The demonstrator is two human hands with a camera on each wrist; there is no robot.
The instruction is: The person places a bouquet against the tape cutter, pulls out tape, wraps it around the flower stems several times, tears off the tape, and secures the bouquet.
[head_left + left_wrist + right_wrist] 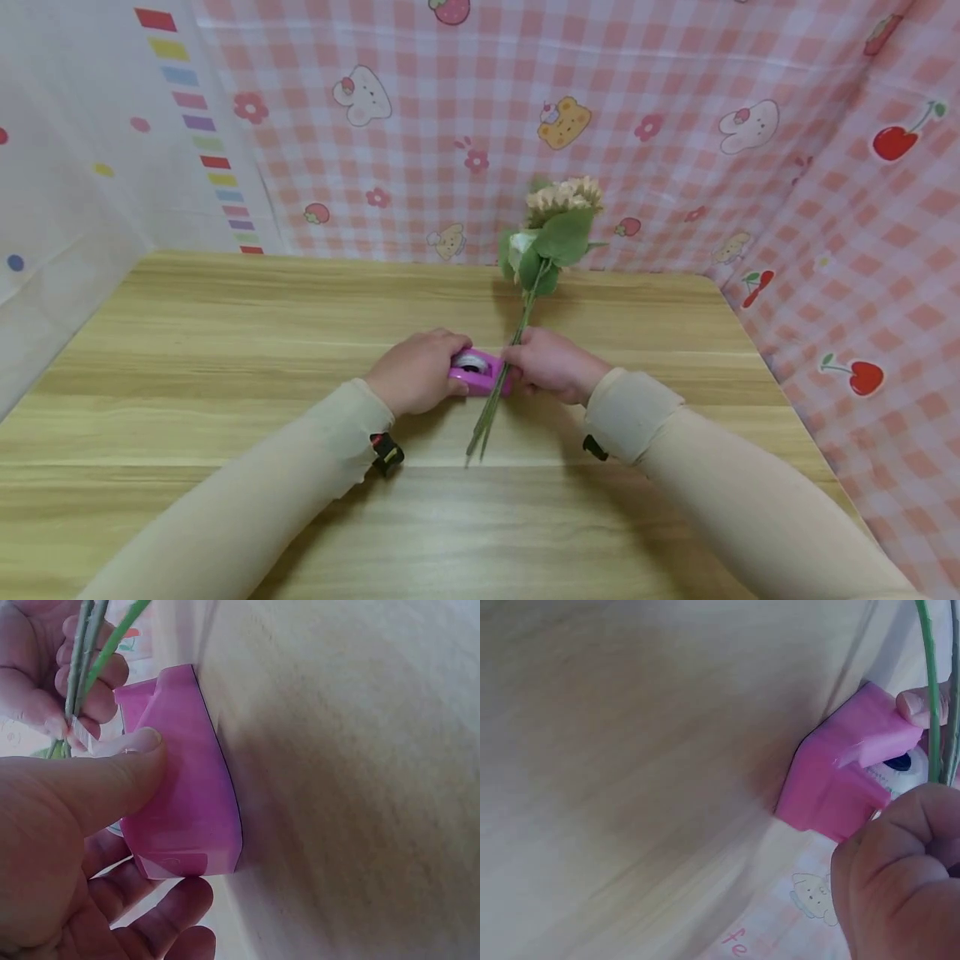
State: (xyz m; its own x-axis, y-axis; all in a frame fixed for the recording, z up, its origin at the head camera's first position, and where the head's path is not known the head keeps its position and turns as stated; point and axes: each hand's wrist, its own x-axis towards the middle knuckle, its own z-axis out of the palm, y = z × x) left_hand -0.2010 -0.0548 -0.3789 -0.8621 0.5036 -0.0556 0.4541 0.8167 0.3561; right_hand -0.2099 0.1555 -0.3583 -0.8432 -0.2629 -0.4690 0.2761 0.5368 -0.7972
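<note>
My left hand (420, 371) grips a pink tape dispenser (191, 780) that sits on the table, thumb along its side and fingers around its end. A roll of clear tape (909, 778) sits inside it. Just right of the dispenser, my right hand (558, 365) pinches the thin green stems (491, 407) of several flowers. These slant over the dispenser's right end, their cut ends toward me. At the far end are cream blooms (567, 198) and broad green leaves (566, 237). A clear strip of tape (84, 736) shows by the right fingertips in the left wrist view.
The wood-grain table (225, 333) spreads around both hands. Behind it hangs a pink checked cloth (420, 150) with cartoon prints, close to the blooms. More checked cloth (847, 250) borders the right side, and a white dotted cloth (60, 167) borders the left.
</note>
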